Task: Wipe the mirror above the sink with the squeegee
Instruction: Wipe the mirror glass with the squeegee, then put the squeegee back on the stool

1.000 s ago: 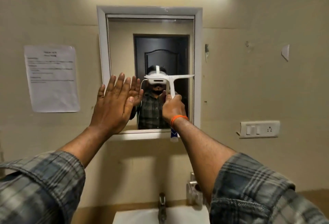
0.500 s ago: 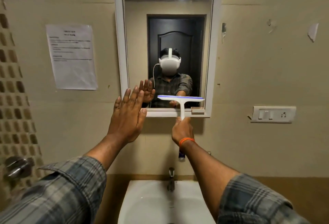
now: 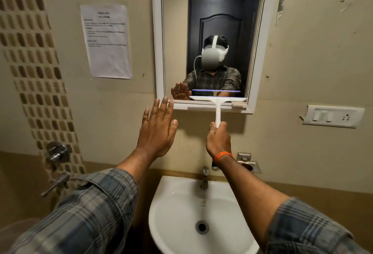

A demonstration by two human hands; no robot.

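Observation:
A white-framed mirror (image 3: 175, 31) hangs on the beige wall above a white sink (image 3: 173, 209). My right hand (image 3: 219, 142) grips the handle of a white squeegee (image 3: 218, 100), whose blade lies level along the mirror's bottom edge, in the right part of the glass. My left hand (image 3: 156, 130) is flat and open with fingers spread, just below the mirror's lower left corner; I cannot tell whether it touches the wall. The glass reflects a person in a headset and a dark door.
A tap (image 3: 204, 179) stands at the back of the sink. A printed notice (image 3: 107, 41) is taped left of the mirror, with a tiled strip and metal valves (image 3: 56, 152) further left. A switch plate (image 3: 333, 115) and a metal holder (image 3: 247, 162) are on the right.
The squeegee has slid down the glass from mid-height to the bottom edge. My left hand has dropped from the mirror's left side to the wall below it. The view has tilted down, showing the sink.

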